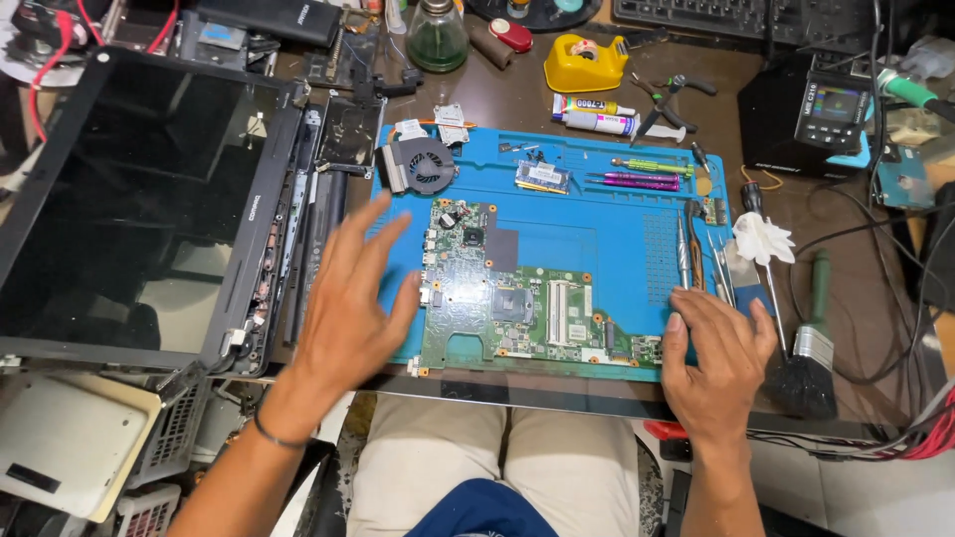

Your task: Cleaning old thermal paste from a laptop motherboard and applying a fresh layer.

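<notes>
Workbench [517, 99]: dark brown top, seen from above, crowded edge to edge, evenly lit. Pale tiled floor [875, 497] is seen at lower right. Black cables [875, 229] are draped along the right side.

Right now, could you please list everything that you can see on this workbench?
circuit board: one, green, on the mat centre
work mat: one, blue, on the bench
cooling fan: one, black, mat's upper left corner
laptop screen: one, black, left of mat
tape dispenser: one, yellow, behind mat
glass bottle: one, green liquid, far edge
brush: one, black bristles, right of mat
left hand: open, over mat's left edge
right hand: open, at mat's right corner
</notes>
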